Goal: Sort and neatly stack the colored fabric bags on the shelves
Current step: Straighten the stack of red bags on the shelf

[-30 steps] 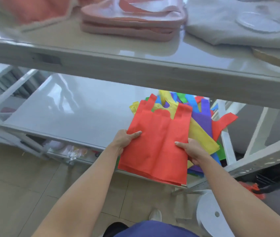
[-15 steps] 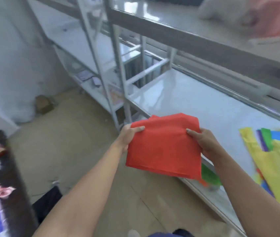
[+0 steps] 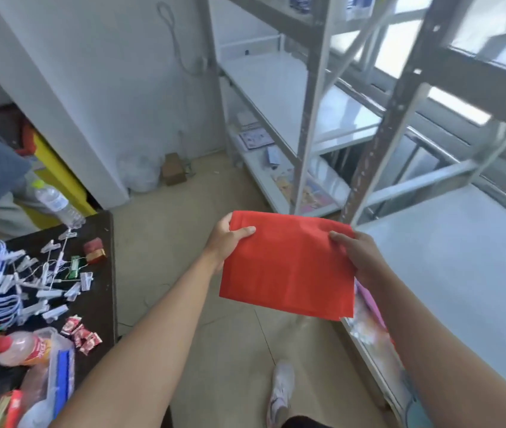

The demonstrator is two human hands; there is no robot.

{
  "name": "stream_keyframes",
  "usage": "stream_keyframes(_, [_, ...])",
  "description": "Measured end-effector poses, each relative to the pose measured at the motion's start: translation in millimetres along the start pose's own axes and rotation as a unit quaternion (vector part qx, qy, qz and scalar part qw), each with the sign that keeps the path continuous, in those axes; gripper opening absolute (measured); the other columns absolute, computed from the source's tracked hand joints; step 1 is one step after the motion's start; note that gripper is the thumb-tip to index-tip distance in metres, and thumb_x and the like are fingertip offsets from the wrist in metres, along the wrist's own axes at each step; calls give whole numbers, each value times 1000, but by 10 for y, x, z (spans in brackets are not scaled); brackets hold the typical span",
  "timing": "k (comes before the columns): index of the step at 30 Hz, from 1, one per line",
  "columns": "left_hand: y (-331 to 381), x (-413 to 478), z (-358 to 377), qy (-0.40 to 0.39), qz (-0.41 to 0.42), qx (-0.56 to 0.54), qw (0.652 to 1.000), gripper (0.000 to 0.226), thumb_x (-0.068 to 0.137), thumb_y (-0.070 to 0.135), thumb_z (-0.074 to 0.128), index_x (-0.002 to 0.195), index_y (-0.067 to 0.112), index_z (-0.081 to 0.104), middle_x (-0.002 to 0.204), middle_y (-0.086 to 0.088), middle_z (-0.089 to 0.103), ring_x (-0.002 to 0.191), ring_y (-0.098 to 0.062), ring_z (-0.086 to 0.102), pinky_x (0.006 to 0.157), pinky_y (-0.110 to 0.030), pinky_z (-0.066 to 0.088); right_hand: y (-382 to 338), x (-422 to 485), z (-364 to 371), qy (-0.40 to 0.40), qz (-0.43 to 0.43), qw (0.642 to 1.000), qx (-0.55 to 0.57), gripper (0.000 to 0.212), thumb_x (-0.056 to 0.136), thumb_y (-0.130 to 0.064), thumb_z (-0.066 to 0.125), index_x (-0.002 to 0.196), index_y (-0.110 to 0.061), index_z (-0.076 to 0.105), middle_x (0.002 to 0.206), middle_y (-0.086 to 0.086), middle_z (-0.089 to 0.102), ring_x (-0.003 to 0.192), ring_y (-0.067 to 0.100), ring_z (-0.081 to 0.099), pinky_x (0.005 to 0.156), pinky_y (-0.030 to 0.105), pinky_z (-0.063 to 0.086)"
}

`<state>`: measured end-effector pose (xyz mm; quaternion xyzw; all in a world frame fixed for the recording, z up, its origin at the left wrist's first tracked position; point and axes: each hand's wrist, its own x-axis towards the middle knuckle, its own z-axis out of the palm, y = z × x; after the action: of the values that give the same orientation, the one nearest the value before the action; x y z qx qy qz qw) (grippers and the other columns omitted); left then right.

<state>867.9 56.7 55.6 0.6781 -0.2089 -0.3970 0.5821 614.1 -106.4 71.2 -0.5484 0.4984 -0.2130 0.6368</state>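
**Folded red bag in both hands, not yet shelved**

Nearest, a white shoe [image 3: 281, 393] is seen on the tiled floor [image 3: 214, 350]. A dark table [image 3: 103, 282] at the left is cluttered with white clips [image 3: 44, 291], a drink bottle [image 3: 23, 347] and sweets; none is judged task-related.

The red bag [image 3: 288, 267], folded to a flat rectangle, is held in the air over the floor, just off the front edge of the low shelf [image 3: 461, 273] at the right. The left hand [image 3: 225, 242] has its grip clamped on the bag's upper left corner, thumb on top. The right hand [image 3: 358, 257] has its grip clamped on the upper right edge. Below that shelf's front edge, pinkish items are glimpsed, too blurred to name.

Farther off, a rusty post [image 3: 378, 134] stands before the far shelving [image 3: 291, 97], where only a few papers are seen.

Progress is judged early: one bag is folded, its placing is left, and no stacked bags are visible. The narrow aisle and the post are judged the likely hindrances.
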Motion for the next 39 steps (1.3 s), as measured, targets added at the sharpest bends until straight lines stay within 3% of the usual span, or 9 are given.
stream_keyframes(2, [123,379,-209,25,-1,-2,1000,31,84,14,79,113,16,70,111,-12,77,97,-24,74,92,-43,60,-194,411,282,-16,1,1000,-1,15,92,-14,72,95,-23,83,83,0,79,75,18,69,78,36,57])
stream_keyframes(5, [316,920,-501,52,12,-1,999,27,88,7,76,112,14,70,109,-10,78,96,-20,75,91,-39,60,-553,1002,692,-37,-5,999,-15,25,93,-16,72,78,-32,83,82,-1,78,73,16,68,74,33,59])
stream_keyframes(9, [556,1569,-922,97,17,-5,995,27,87,9,76,112,16,70,108,-7,78,100,-22,75,92,-39,60,-1055,1660,1256,-65,-9,997,-34,23,94,-18,70,82,-33,84,88,4,80,83,24,72,88,47,61])
stream_keyframes(14, [723,2635,-1537,115,5,-21,993,50,79,20,80,127,18,65,114,-1,77,104,-19,75,93,-39,59,-1530,2531,1979,-54,-55,994,-83,21,92,-20,72,84,-36,83,91,0,81,85,22,75,83,39,63])
stream_keyframes(17, [892,3391,-1819,94,10,-1,995,46,87,13,78,131,14,64,115,-1,75,101,-16,74,85,-30,58,-1770,3052,2395,-24,-91,990,-109,15,92,-22,71,97,-30,82,93,-2,80,83,18,75,76,32,61])
stream_keyframes(20, [1227,4106,-2050,65,20,14,998,32,90,11,74,120,19,67,107,2,76,95,-15,74,79,-27,56,-2124,3493,2766,21,-98,989,-112,15,93,-17,70,101,-25,81,88,-5,78,69,8,70,63,21,56])
stream_keyframes(26, [1871,5373,-2394,4,18,38,999,38,90,12,74,126,18,65,111,1,76,95,-13,74,76,-25,57,-2739,4309,3227,67,-77,992,-74,15,92,-18,70,95,-28,81,94,3,80,79,19,73,80,36,61])
stream_keyframes(33, [2241,6903,-2210,-50,14,48,997,24,89,16,72,109,29,68,105,3,76,91,-13,74,77,-30,57,-3106,5469,3378,133,-69,988,-33,14,92,-22,70,103,-24,79,97,6,80,77,18,74,69,32,63])
stream_keyframes(39, [2566,8043,-1893,-148,-2,79,986,37,83,26,81,118,26,68,111,-2,77,100,-20,76,85,-40,62,-3282,6416,3282,162,-27,986,17,16,92,-19,68,102,-25,80,96,4,80,81,20,74,79,39,62])
